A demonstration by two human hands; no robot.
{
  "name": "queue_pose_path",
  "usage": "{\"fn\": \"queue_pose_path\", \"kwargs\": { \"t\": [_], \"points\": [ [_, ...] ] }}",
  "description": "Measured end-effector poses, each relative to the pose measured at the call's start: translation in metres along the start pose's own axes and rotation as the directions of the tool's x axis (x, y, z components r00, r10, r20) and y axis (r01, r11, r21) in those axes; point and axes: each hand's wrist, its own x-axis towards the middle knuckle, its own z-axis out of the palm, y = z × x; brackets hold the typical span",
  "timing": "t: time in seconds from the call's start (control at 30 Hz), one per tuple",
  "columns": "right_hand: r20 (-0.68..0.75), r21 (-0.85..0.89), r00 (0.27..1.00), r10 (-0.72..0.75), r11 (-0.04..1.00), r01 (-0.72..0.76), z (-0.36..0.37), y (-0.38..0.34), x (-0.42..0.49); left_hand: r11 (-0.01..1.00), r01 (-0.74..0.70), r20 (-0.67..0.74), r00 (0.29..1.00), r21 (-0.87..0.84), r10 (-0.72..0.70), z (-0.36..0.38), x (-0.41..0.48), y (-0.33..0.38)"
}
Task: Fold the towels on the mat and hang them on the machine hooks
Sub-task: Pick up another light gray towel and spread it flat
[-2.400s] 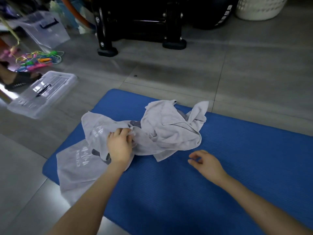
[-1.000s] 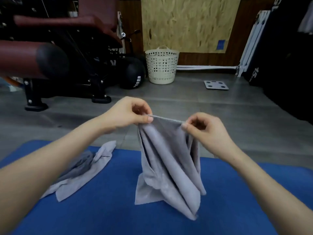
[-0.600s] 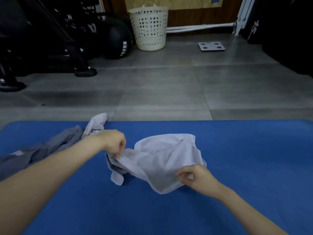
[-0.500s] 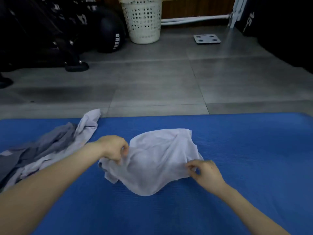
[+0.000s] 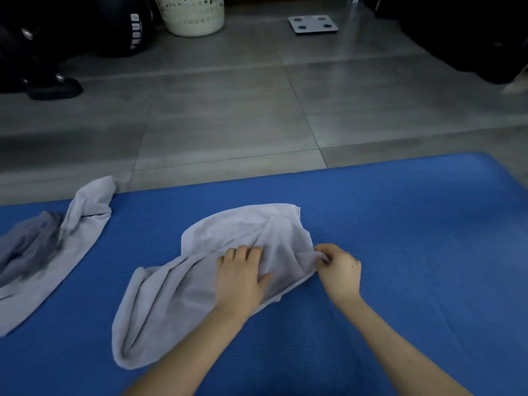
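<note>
— Where is the towel (image 5: 171, 298) that is being worked on?
— It lies rumpled on the blue mat (image 5: 414, 252), about midway between the mat's far edge and its near edge. One end is bunched toward the near side.
— And the hands?
— The left hand (image 5: 240, 278) rests palm down on the towel's middle with fingers straight and spread, so its grip is apart and pressing on the cloth. The right hand (image 5: 340, 272) is at the towel's right edge, its grip clamped on the cloth, thumb and fingers pinching a fold.
— Any other cloth?
— A second towel (image 5: 65, 247), grey with a darker patch, lies crumpled toward the mat's left end. Its far tip laps over the mat's far edge onto the tiled floor (image 5: 228, 115).
— Beyond the mat?
— Well apart from it stand a cream perforated basket (image 5: 191, 15), a black ball (image 5: 128, 27) just left of the basket, a flat white scale (image 5: 313, 24) to its right, and the black foot of a machine (image 5: 54, 88) at far left.
</note>
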Motion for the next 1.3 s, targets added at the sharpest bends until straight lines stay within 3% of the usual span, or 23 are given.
{"fn": "queue_pose_path", "kwargs": {
  "t": [0.1, 0.23, 0.3, 0.43, 0.5, 0.63, 0.7, 0.77, 0.87, 0.97, 1.07, 1.17, 1.3],
  "points": [
    [-0.108, 0.2, 0.993, 0.036, 0.98, -0.014, -0.042, -0.001, -0.017, 0.996, -0.081, 0.024, 0.996, -0.032, 0.082, 0.007, 0.002, -0.004],
    [-0.287, 0.2, 0.956, -0.062, 0.972, 0.123, -0.102, -0.006, -0.057, 0.969, -0.112, 0.128, 0.982, -0.218, 0.142, -0.001, -0.006, 0.001],
    [-0.303, 0.192, 0.949, -0.082, 0.971, 0.145, -0.115, -0.007, -0.068, 0.932, -0.146, 0.092, 0.978, -0.331, 0.186, -0.005, -0.019, 0.012],
    [-0.082, 0.239, 0.994, -0.075, 0.967, 0.092, -0.1, -0.008, -0.071, 0.888, -0.32, 0.042, 0.935, -0.33, 0.353, -0.003, -0.047, 0.041],
    [0.023, 0.309, 0.997, -0.07, 0.949, 0.059, -0.089, -0.018, -0.068, 0.875, -0.308, 0.063, 0.933, -0.374, 0.355, 0.002, -0.046, 0.052],
    [0.1, 0.531, 0.993, -0.061, 0.847, -0.001, -0.092, -0.032, -0.054, 0.863, -0.165, 0.057, 0.974, -0.477, 0.218, -0.011, -0.031, 0.063],
    [0.125, 0.599, 0.988, -0.086, 0.801, -0.006, -0.098, -0.027, -0.045, 0.773, 0.012, 0.105, 0.992, -0.634, 0.07, -0.029, -0.019, 0.057],
    [0.194, 0.559, 0.971, -0.14, 0.829, 0.008, -0.099, -0.016, -0.038, 0.635, 0.139, 0.163, 0.986, -0.76, -0.021, -0.054, -0.001, 0.04],
    [0.304, 0.345, 0.937, -0.175, 0.936, 0.063, -0.078, 0.004, -0.03, 0.488, 0.135, 0.111, 0.991, -0.862, -0.079, -0.095, 0.026, 0.007],
    [0.201, 0.08, 0.944, -0.262, 0.965, 0.25, -0.047, 0.016, -0.024, 0.497, 0.144, 0.131, 0.99, -0.856, -0.062, -0.127, 0.043, -0.019],
    [0.1, -0.029, 0.934, -0.342, 0.938, 0.346, -0.024, 0.014, -0.018, 0.544, 0.144, 0.127, 0.99, -0.827, -0.069, -0.146, 0.051, -0.036],
    [-0.017, -0.101, 0.939, -0.342, 0.935, 0.339, -0.015, 0.011, -0.008, 0.559, 0.134, 0.098, 0.991, -0.818, -0.095, -0.159, 0.051, -0.044],
    [0.007, -0.122, 0.965, -0.263, 0.957, 0.262, -0.023, 0.008, 0.005, 0.58, 0.115, 0.063, 0.992, -0.807, -0.11, -0.166, 0.046, -0.05]
  ]
}}
